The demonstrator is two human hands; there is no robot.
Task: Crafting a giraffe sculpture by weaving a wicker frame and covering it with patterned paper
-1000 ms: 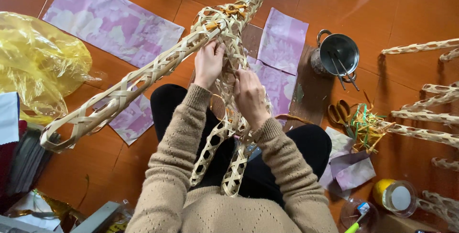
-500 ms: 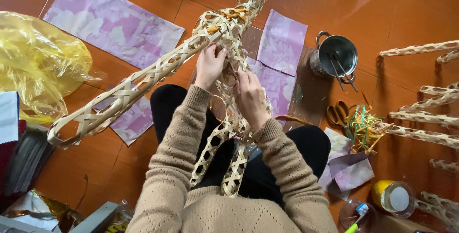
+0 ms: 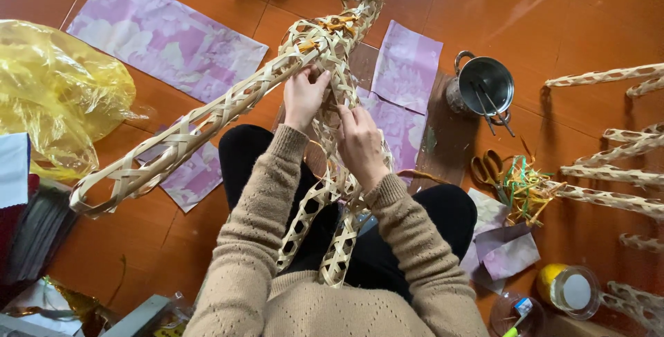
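Note:
A woven bamboo frame [image 3: 207, 119] made of open lattice tubes rests across my lap. One long tube runs out to the lower left, another curls away at the top, and two short ends hang down to my waist. My left hand [image 3: 304, 96] grips the frame at the joint where the tubes meet. My right hand [image 3: 360, 145] pinches the lattice just below that joint, fingers closed on the strips. Orange ties mark the joint above my hands.
Purple patterned paper sheets [image 3: 159, 36] lie on the red-brown floor. A crumpled yellow plastic bag [image 3: 59, 95] sits left. Right of me stand a metal pot with tools [image 3: 484, 87], scissors [image 3: 487, 170] and coloured strips, more woven tubes [image 3: 609, 192], and a small jar [image 3: 568, 287].
The long tube's free end has dropped slightly lower to the left. Both hands stay at the joint with small finger shifts.

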